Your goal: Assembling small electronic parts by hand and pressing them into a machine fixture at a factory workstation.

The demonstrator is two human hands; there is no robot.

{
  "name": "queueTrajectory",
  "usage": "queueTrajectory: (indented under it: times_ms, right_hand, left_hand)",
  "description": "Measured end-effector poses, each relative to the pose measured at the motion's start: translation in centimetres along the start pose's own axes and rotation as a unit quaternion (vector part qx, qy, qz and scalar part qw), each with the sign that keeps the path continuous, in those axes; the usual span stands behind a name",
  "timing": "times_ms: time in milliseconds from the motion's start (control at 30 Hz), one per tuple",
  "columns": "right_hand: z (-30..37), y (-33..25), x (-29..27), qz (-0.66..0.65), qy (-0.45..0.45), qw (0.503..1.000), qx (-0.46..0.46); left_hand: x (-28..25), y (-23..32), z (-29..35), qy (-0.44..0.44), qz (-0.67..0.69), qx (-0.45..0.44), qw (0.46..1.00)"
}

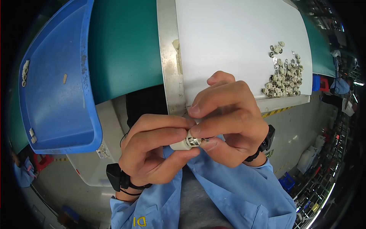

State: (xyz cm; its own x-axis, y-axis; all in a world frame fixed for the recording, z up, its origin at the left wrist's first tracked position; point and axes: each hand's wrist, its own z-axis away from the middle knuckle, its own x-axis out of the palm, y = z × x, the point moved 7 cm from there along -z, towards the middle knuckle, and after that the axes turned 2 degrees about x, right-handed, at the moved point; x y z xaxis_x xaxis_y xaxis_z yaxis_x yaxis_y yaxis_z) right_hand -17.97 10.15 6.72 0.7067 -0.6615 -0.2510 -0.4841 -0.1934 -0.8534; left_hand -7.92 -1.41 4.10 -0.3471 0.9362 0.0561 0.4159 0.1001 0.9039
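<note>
In front of my chest, my left hand [146, 150] pinches a small off-white cylindrical fitting [180, 145] between thumb and fingers. The fitting lies on its side, and shiny metal contacts show in its right end. My right hand [238, 126] closes its thumb and index finger on that metal end, so the fingertips of both hands nearly meet. The other fingers of my right hand curl above. My fingers cover part of the fitting, and I cannot tell whether the right fingertips hold a separate small piece.
A blue tray [90, 110] at the left carries a few off-white pieces [25, 72]. On the white board [228, 34] at the right lies a pile of small off-white and metal parts [286, 78]. A metal rail [167, 49] edges the board beside the green tabletop [124, 45].
</note>
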Motion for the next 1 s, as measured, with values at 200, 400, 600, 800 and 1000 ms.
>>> queueTrajectory:
  times_ms: [200,400,600,800,1000]
  right_hand:
    - [0.5,0.5,0.0,-0.042,0.008,0.999,0.005]
    - [0.7,0.2,-0.1,0.007,0.031,0.999,-0.018]
    - [1.0,-2.1,0.4,0.225,0.162,0.947,-0.162]
    - [1.4,-1.8,1.0,0.34,0.112,0.925,-0.126]
    - [1.1,-1.6,0.6,0.275,0.1,0.951,-0.101]
  left_hand:
    - [0.3,0.5,-0.1,0.005,-0.027,0.011,1.0]
    - [0.5,1.4,0.0,0.021,-0.059,0.06,0.996]
    - [0.4,1.1,0.1,0.038,-0.033,0.059,0.997]
    - [0.6,0.5,0.3,0.042,0.021,0.012,0.999]
    - [1.9,-0.1,0.4,0.062,0.2,-0.204,0.956]
